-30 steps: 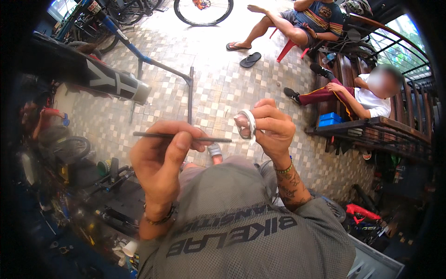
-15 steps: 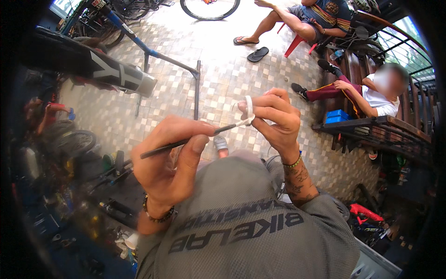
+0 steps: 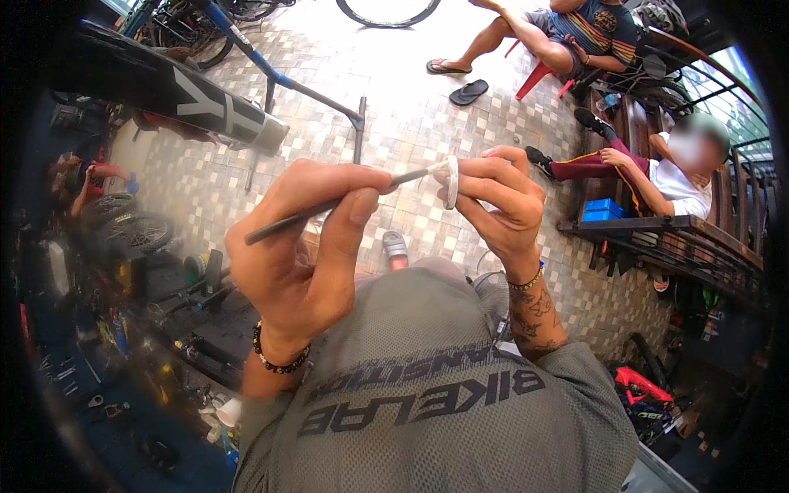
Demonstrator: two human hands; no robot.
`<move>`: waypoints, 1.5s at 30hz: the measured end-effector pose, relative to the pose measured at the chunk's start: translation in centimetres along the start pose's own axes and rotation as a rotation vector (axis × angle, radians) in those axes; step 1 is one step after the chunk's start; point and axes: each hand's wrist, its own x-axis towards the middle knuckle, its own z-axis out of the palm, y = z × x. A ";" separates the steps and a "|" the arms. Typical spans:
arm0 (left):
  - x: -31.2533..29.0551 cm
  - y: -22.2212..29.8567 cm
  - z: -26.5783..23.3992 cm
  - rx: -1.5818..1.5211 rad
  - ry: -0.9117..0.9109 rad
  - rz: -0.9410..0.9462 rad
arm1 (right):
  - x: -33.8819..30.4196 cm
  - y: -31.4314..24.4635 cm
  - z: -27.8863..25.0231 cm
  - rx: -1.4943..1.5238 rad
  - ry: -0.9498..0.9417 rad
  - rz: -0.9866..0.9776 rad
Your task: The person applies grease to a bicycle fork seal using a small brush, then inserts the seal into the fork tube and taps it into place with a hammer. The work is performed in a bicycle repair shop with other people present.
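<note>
Left hand (image 3: 300,238): closed in a pinch on one slim dark rod (image 3: 288,222), which slants up to the right, its pale tip at the upper part of a white ring (image 3: 453,187). Right hand (image 3: 503,195): fingers gripping that ring, seen nearly edge-on, above a tiled floor (image 3: 411,123). Surroundings: blue box (image 3: 603,211) on a dark bench (image 3: 690,234); black sandal (image 3: 468,92) on the tiles.

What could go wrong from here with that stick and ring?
The right hand holds the pale ring in the air above the tiled floor, so a loosened grip might drop it. The dark stick, held in the left hand, has its pale tip at the ring, close to the right hand; a slip might jab that hand.
</note>
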 end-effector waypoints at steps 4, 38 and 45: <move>-0.5 0.0 -0.7 0.051 -0.101 -0.022 | -0.1 0.4 -0.2 0.003 -0.008 0.037; -0.7 -0.4 -1.2 -0.081 -0.100 -0.142 | -0.6 1.3 1.9 1.008 0.013 0.606; -1.4 0.0 -1.0 -0.180 -0.033 -0.181 | -0.6 0.7 1.8 0.978 0.024 0.675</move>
